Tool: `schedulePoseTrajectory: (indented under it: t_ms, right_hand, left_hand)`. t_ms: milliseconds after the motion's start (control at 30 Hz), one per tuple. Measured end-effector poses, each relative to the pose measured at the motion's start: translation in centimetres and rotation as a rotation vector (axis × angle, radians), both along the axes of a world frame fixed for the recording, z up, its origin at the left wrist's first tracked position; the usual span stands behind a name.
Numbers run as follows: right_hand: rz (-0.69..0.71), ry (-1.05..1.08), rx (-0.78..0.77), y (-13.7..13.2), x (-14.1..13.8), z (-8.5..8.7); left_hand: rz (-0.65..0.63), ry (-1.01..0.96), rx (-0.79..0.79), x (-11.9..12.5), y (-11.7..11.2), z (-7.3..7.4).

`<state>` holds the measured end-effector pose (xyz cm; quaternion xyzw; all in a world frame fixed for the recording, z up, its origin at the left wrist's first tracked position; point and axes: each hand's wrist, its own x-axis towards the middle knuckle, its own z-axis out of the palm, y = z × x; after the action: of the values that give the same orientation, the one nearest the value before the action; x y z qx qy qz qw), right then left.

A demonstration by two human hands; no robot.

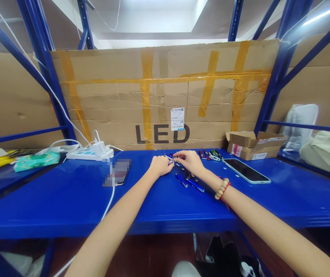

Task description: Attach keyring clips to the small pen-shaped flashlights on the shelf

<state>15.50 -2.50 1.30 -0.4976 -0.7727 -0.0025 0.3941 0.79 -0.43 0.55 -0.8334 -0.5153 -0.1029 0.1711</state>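
Observation:
My left hand rests low over the blue tabletop, its fingers closed around a slim blue-and-silver tube that is largely covered. Just right of it, my right hand has its fingers bent together at the same spot. A small dark red bit shows by those fingers, but what they grip is too small to make out. Below the hands lie two blue pen-shaped tubes. Several small round discs are scattered between the hands and the tubes.
Coloured small tubes with metal clips lie behind my right hand. Further right are a phone and an open cardboard box. To the left are a dark phone, a power strip and a white cable. Cardboard walls the back.

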Motion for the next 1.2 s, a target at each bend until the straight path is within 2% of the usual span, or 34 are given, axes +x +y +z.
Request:
schedulePoseTrajectory:
  t_ms: [133,333,567,700,767,967,1200]
  right_hand:
    - [0.001,-0.005,-0.034,0.0,0.0,-0.1]
    - [-0.039,-0.035,0.051,0.7,0.2,-0.7]
    - [0.103,0.142,0.029,1.0,0.3,-0.7]
    - [0.166,0.269,0.091,0.5,0.0,-0.5]
    - [0.181,0.338,0.049,0.3,-0.1,-0.4]
    - [0.302,0.490,-0.210,0.8,-0.3,-0.9]
    - [0.321,0.489,-0.244,1.3,-0.2,-1.6]
  left_hand:
    - [-0.004,-0.003,-0.009,0.0,-0.1,0.1]
    - [-0.004,-0.019,-0.004,0.0,-0.1,0.1]
    - [-0.004,-0.043,0.001,0.0,-0.2,0.2]
    - [0.002,-0.048,0.013,0.0,-0.3,0.2]
    - [0.000,-0.049,0.013,0.0,-0.4,0.2]
    - [-0.005,-0.068,0.002,-0.2,-0.4,0.3]
    - [0.004,-0.101,-0.016,-0.1,-0.6,0.2]
